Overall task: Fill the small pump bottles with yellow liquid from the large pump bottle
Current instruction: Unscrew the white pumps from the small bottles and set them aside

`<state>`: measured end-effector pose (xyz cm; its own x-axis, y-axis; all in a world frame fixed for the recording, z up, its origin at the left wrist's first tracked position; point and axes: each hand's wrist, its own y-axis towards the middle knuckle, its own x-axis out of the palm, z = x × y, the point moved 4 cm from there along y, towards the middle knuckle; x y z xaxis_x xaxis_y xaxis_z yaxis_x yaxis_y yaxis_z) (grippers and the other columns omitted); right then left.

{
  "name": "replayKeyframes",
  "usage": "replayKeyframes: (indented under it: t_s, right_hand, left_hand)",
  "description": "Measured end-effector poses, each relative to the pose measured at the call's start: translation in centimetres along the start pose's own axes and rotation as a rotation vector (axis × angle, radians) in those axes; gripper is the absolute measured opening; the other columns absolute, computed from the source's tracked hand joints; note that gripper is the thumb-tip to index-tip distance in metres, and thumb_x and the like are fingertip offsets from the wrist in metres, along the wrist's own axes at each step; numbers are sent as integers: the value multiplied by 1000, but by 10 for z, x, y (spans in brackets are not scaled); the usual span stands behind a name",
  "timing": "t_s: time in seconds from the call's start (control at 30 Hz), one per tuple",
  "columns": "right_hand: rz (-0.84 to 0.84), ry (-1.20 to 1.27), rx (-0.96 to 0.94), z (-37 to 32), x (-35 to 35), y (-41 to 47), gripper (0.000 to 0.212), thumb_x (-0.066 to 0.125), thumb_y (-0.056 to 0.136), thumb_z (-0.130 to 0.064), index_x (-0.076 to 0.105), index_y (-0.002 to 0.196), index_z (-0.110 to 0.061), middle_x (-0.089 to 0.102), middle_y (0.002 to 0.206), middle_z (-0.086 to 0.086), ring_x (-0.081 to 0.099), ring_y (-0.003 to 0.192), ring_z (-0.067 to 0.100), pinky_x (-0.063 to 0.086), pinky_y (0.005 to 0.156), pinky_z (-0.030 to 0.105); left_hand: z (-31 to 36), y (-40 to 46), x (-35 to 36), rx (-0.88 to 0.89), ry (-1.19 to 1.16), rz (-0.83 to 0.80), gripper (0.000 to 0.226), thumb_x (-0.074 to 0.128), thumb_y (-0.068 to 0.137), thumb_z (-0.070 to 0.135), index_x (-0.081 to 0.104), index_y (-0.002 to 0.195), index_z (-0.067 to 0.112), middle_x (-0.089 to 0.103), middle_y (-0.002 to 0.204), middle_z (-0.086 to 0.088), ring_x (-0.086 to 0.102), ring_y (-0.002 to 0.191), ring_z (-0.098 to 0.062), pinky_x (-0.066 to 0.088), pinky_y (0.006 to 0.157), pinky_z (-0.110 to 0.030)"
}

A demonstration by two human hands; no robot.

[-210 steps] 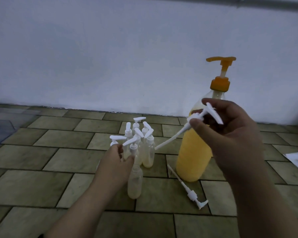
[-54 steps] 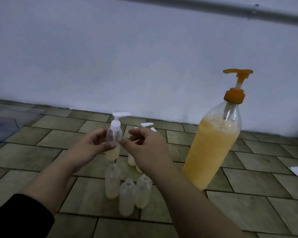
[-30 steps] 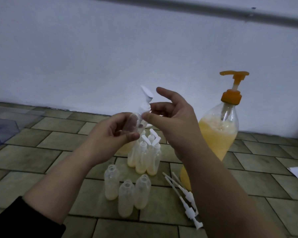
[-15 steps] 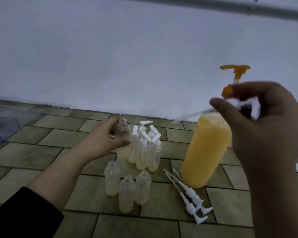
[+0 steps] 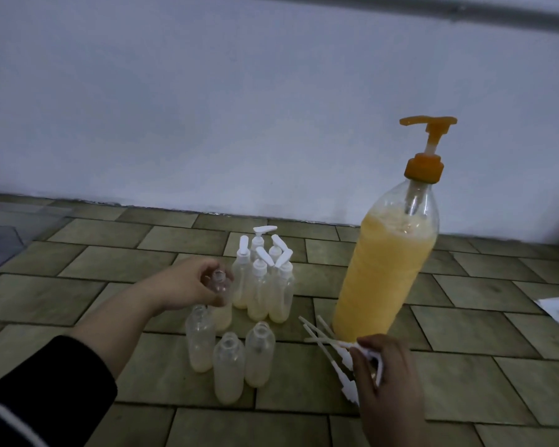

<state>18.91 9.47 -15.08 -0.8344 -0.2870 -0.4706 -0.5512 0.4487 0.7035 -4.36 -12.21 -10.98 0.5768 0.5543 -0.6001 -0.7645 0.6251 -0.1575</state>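
Left hand (image 5: 188, 287) grips an uncapped small bottle (image 5: 219, 285) low beside the capped cluster (image 5: 265, 279), right hand (image 5: 380, 366) pinches a white pump (image 5: 342, 345) down among the loose pumps (image 5: 341, 375) on the tiled floor (image 5: 465, 366), just beside the big yellow bottle (image 5: 384, 279) standing upright.

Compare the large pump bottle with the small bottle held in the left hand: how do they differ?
The large pump bottle stands on the floor with its orange pump fitted and is nearly full of yellow liquid. The small bottle is open-necked, held by the left hand, with far less liquid. Both are clear plastic.
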Motion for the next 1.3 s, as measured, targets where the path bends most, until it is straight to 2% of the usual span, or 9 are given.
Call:
replayKeyframes:
  t_s: [0.13, 0.27, 0.4, 0.47, 0.57, 0.7, 0.9, 1.13, 1.3]
  right_hand:
    - [-39, 25, -51, 15, 11, -11, 45, 36, 93, -55, 58, 82, -18, 56, 73, -3, 41, 75, -7, 30, 71, -4]
    - [-44, -20, -85, 20, 16, -15, 39, 34, 92, -60, 54, 87, -27, 58, 72, -2, 47, 71, 5, 38, 62, 12]
    - [-85, -122, -131, 25, 23, -14, 39, 28, 93, -60, 54, 87, -31, 62, 69, -3, 56, 64, 8, 44, 58, 18]
    - [-96, -272, -168, 27, 27, -16, 47, 29, 93, -58, 62, 82, -26, 63, 66, -5, 60, 58, 9, 45, 51, 21]
    - [-126, -330, -137, 25, 27, -17, 32, 48, 75, -48, 67, 70, -23, 63, 64, -6, 59, 58, 12, 36, 52, 19]
    - [-142, -403, -132, 20, 30, -16, 27, 48, 67, -45, 67, 66, -25, 61, 62, -8, 60, 55, 15, 33, 54, 21]
    - [-119, -451, -105, 11, 31, -16, 29, 48, 68, -50, 65, 63, -27, 59, 59, -7, 60, 52, 17, 36, 54, 26]
    - [-148, -404, -63, -3, 30, -1, 32, 47, 76, -55, 63, 77, -28, 61, 69, -9, 61, 59, 15, 40, 60, 27]
    - [-77, -141, -38, -50, 18, 42, 20, 61, 75, -39, 61, 90, -27, 56, 86, -15, 52, 82, 5, 38, 69, 29]
  left_hand:
    - [-2, 0, -1, 31, -66, -100, 44, 84, 61, 20, 67, 102, 23, 68, 107, -7, 63, 90, -15, 53, 88, -35]
    - [-4, -1, -11, 39, -95, -213, 80, 86, 39, 57, 65, 110, 27, 67, 113, 3, 63, 104, -13, 51, 91, -28]
    - [-9, 2, -32, 48, -332, -140, 86, 73, 50, 72, 62, 113, 13, 70, 111, -2, 66, 102, -16, 54, 83, -22]
    - [-11, 9, -41, 35, -507, 16, 61, 52, 79, 61, 61, 106, 8, 67, 109, -12, 65, 94, -22, 54, 81, -28]
    - [-6, 23, -39, 43, -261, 114, 19, 58, 90, 15, 61, 108, 14, 66, 113, -5, 61, 97, -16, 48, 80, -25]
    - [8, 38, -17, 34, -94, -124, 37, 73, 77, 6, 61, 108, 23, 65, 112, 6, 61, 105, -11, 49, 92, -28]
    - [16, 52, -13, 30, 121, -161, 57, 82, 53, 40, 62, 106, 35, 69, 104, 13, 64, 96, -5, 49, 95, -40]
    - [22, 53, -11, 106, 260, -20, 31, 80, 66, 30, 60, 89, 37, 66, 84, 14, 62, 81, -6, 49, 78, -28]
    - [24, 39, -30, 194, -29, 103, 26, 78, 73, 8, 66, 95, 16, 72, 94, -4, 67, 93, -21, 52, 79, -26]
